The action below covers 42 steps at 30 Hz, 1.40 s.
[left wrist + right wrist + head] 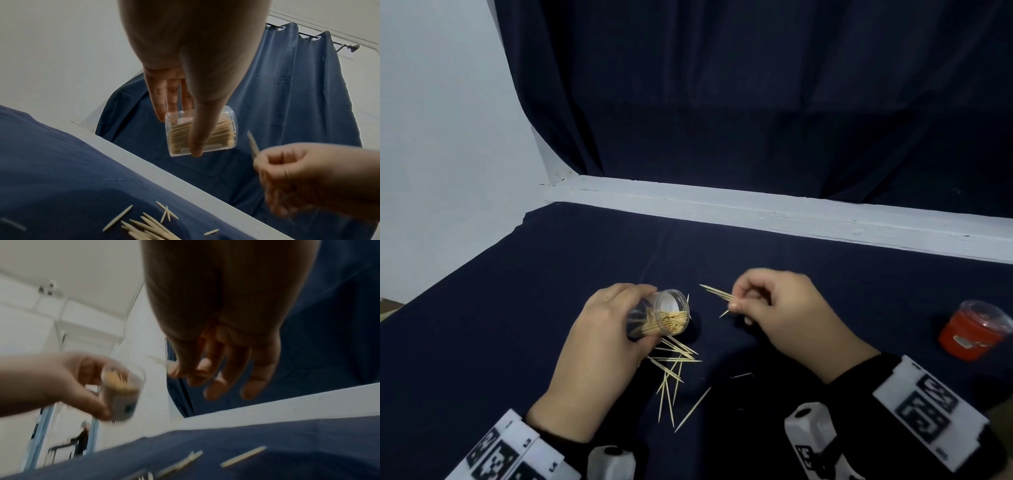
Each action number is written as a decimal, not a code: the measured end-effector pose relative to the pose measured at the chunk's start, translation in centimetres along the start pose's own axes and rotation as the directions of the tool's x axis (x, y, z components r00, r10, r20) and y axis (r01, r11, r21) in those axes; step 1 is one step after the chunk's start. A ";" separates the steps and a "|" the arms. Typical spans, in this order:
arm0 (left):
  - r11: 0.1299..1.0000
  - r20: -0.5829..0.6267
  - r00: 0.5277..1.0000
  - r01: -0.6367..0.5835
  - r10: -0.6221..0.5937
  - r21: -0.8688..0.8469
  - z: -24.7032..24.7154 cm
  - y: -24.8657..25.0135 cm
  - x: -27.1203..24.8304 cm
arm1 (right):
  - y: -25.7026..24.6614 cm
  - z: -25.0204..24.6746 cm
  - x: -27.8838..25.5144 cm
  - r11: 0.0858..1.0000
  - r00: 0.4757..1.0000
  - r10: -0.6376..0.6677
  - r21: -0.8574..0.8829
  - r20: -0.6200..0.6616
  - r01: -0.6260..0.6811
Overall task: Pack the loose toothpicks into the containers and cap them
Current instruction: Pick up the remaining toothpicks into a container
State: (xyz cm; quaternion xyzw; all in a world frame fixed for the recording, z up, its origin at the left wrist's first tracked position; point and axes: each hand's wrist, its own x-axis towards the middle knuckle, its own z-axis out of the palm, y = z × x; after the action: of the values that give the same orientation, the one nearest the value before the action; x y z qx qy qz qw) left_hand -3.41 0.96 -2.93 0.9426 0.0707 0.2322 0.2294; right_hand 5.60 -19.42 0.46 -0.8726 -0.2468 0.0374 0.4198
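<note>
While our left hand (599, 342) gripped the tilted container (659, 317), our right hand (774, 308) pinched toothpicks (717, 293); a misaimed feed could scatter them mid-frame.

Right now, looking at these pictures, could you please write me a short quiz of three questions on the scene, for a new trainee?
1. True or false: the clear container stands upright on the table.
2. What does the right hand pinch? A) a red lid B) a few toothpicks C) nothing
3. Fill in: loose toothpicks lie on the dark ____.

Key:
1. False; the left hand holds it tilted above the cloth.
2. B
3. cloth
</note>
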 end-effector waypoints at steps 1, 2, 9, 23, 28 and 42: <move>1.000 0.003 1.000 -0.007 0.007 -0.003 0.1 0.1 0.1 | -0.5 0.0 -0.3 0.999 0.999 -0.043 0.000 -0.032 0.043; 1.000 0.005 1.000 -0.013 0.013 -0.003 0.2 0.2 0.1 | -1.0 0.1 -0.4 0.996 0.996 -0.078 -0.050 -0.032 0.076; 0.996 0.035 0.996 -0.087 0.087 -0.011 0.6 1.0 0.0 | -4.0 1.3 -0.1 0.852 0.985 -0.060 -0.506 0.162 0.135; 1.000 0.041 0.999 -0.016 0.016 -0.004 0.1 0.6 0.0 | -3.0 1.6 -1.5 0.989 0.999 -0.027 -0.149 -0.038 0.021; 0.999 0.043 0.998 -0.042 0.042 0.008 0.2 0.7 -0.1 | -3.0 1.8 -1.6 0.986 0.997 -0.011 -0.166 -0.074 -0.002; 0.995 0.021 0.995 -0.096 0.097 -0.026 0.3 0.6 0.0 | -3.6 1.3 -0.9 0.999 0.991 -0.038 -0.012 -0.132 0.037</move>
State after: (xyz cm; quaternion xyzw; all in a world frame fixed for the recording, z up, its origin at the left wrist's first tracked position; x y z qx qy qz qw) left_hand -3.25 0.32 -2.95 0.9445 0.0197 0.2336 0.2302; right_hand 3.05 -17.07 2.20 -0.8703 -0.2349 -0.0294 0.4318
